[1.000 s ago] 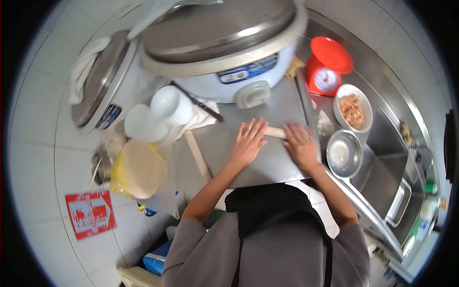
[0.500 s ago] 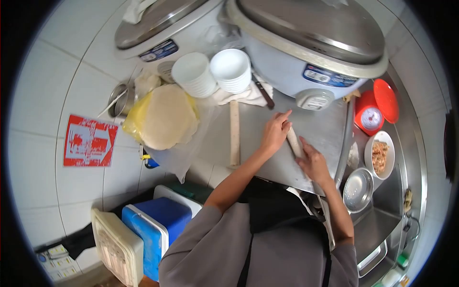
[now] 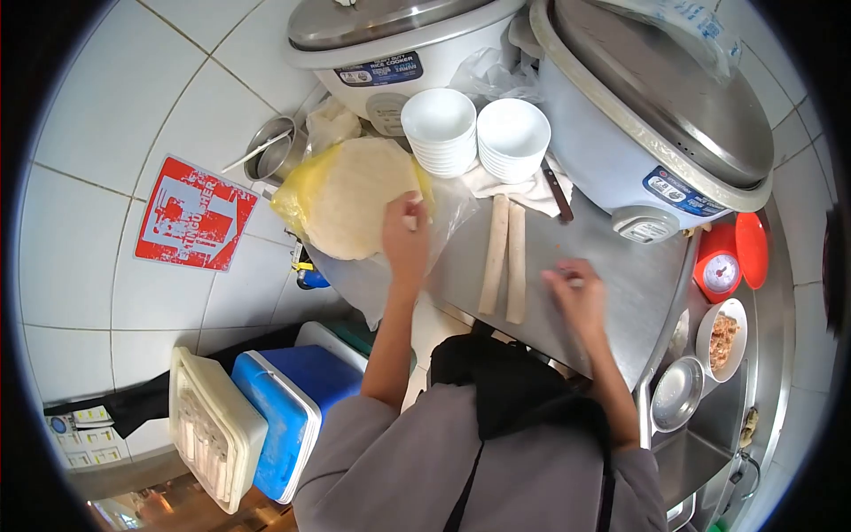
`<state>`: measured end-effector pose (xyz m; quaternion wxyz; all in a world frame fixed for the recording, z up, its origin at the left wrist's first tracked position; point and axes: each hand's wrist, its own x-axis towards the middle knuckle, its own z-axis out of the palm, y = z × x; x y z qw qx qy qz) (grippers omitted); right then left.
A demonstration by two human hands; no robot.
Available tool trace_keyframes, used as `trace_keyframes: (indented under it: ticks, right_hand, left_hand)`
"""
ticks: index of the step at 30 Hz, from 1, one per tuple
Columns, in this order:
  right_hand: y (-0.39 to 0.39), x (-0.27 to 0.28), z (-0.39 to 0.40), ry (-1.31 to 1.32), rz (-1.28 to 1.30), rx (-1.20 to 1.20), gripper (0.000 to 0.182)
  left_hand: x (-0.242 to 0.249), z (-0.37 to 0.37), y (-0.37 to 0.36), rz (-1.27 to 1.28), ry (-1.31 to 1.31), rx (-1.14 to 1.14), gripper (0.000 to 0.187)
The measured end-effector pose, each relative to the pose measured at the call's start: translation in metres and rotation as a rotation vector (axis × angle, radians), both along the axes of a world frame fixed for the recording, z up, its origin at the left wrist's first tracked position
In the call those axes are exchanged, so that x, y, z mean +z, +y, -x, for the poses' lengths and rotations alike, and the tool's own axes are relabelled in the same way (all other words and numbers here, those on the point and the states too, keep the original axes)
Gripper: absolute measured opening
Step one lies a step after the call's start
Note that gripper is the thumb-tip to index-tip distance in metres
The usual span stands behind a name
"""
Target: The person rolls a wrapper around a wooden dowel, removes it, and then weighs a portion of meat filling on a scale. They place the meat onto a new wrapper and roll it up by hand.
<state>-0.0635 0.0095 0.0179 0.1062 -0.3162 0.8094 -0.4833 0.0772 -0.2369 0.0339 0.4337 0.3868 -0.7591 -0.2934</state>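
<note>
My left hand [image 3: 406, 238] is at the right edge of a stack of round, pale wrapper sheets [image 3: 359, 199] lying on yellow plastic. Its fingers are curled closed; whether they pinch a sheet is hidden. Above the metal table [image 3: 612, 248] my right hand [image 3: 581, 297] has its fingers curled in, slightly blurred, with nothing visible in them. Between my hands, two long, thin rolled wrappers, a left roll [image 3: 494, 257] and a right roll [image 3: 516, 270], lie side by side on the table.
Two stacks of white bowls [image 3: 439, 133] stand behind the rolls, beside a cloth and a knife [image 3: 558, 189]. Large rice cookers [image 3: 656, 115] line the back. At right are a red scale [image 3: 716, 262], a bowl of filling [image 3: 722, 341] and a metal bowl [image 3: 677, 395].
The roll under my hands now lies beside the other one. My left hand has moved left to the wrapper stack, and my right hand has lifted off the roll. The view has shifted.
</note>
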Motion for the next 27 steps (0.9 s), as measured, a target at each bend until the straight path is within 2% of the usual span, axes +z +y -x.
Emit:
trace_keyframes:
  ticks: [1,2,3,4,5,6,7,8,9,10,12,13,15,16,17,18,19,20,21,22,23,26,27]
  right_hand:
    - [0.021,0.027,0.001,-0.029,0.044,-0.096,0.026]
    - [0.057,0.004,0.021,0.181,0.073,-0.185,0.023]
    - [0.092,0.024,0.025,0.175,-0.092,-0.348,0.021]
    - [0.138,0.013,0.038,0.189,-0.053,-0.479,0.018]
    - [0.173,0.029,0.036,0.201,-0.225,-0.670,0.018]
    - [0.243,-0.001,0.051,0.394,-0.244,-0.712,0.019]
    - [0.278,0.019,0.045,0.291,-0.608,-0.804,0.020]
    - [0.310,0.021,0.041,0.128,-0.853,-0.931,0.024]
    - [0.372,-0.018,0.032,0.462,-0.899,-0.928,0.029]
    - [0.413,-0.035,0.029,0.301,-1.165,-0.974,0.036]
    - [0.390,0.014,0.016,0.042,-1.134,-0.939,0.036]
    - [0.378,0.022,0.021,0.029,-1.140,-0.949,0.036]
    - [0.356,0.030,0.034,-0.151,-0.849,-0.805,0.031]
    - [0.347,0.009,0.036,0.133,-0.500,-0.768,0.025]
    - [0.309,0.024,0.041,0.191,-0.475,-0.630,0.023]
    - [0.278,0.026,0.045,0.077,-0.203,-0.525,0.025]
    - [0.232,0.055,0.042,0.070,-0.238,-0.458,0.027]
    - [0.193,0.076,0.040,0.086,-0.111,-0.323,0.030]
    - [0.166,0.086,0.045,0.214,-0.134,-0.185,0.036]
    - [0.134,0.104,0.044,0.178,-0.025,-0.071,0.040]
    - [0.108,0.115,0.046,0.123,0.087,0.068,0.049]
    - [0.043,0.107,0.058,-0.025,0.457,0.407,0.064]
    - [0.031,0.099,0.062,-0.080,0.527,0.524,0.068]
  left_hand:
    - [-0.006,-0.010,-0.011,0.033,-0.074,0.091,0.022]
    - [-0.012,-0.011,-0.017,0.035,-0.076,0.086,0.022]
    - [-0.018,-0.011,-0.023,0.095,-0.211,0.132,0.022]
    - [-0.023,-0.010,-0.028,0.156,-0.344,0.178,0.024]
    - [-0.027,-0.009,-0.030,0.156,-0.343,0.171,0.024]
    - [-0.030,-0.006,-0.032,0.142,-0.381,0.125,0.024]
    - [-0.032,-0.003,-0.034,0.129,-0.420,0.074,0.024]
    - [-0.034,-0.002,-0.037,0.132,-0.419,0.058,0.024]
    - [-0.034,-0.003,-0.041,0.046,-0.348,0.030,0.021]
    - [-0.036,-0.006,-0.046,-0.042,-0.279,0.002,0.017]
    - [-0.046,-0.016,-0.065,-0.052,-0.114,-0.056,0.015]
    - [-0.036,-0.023,-0.067,-0.119,-0.045,-0.060,0.014]
    - [-0.001,-0.039,-0.074,-0.155,-0.001,-0.071,0.013]
    - [0.018,-0.049,-0.077,-0.128,-0.026,-0.074,0.013]
    - [0.044,-0.051,-0.072,-0.196,0.040,-0.068,0.012]
    - [0.074,-0.051,-0.062,-0.265,0.104,-0.061,0.011]
    - [0.104,-0.050,-0.052,-0.354,0.145,-0.165,0.010]
    - [0.131,-0.047,-0.041,-0.444,0.185,-0.269,0.010]
    - [0.153,-0.039,-0.028,-0.442,0.179,-0.286,0.010]
    - [0.172,-0.032,-0.012,-0.474,0.247,-0.474,0.011]
    - [0.181,-0.025,0.001,-0.503,0.315,-0.661,0.012]
    - [0.184,0.013,0.031,-0.517,0.202,-0.799,0.012]
    - [0.181,0.029,0.039,-0.490,0.168,-0.974,0.011]
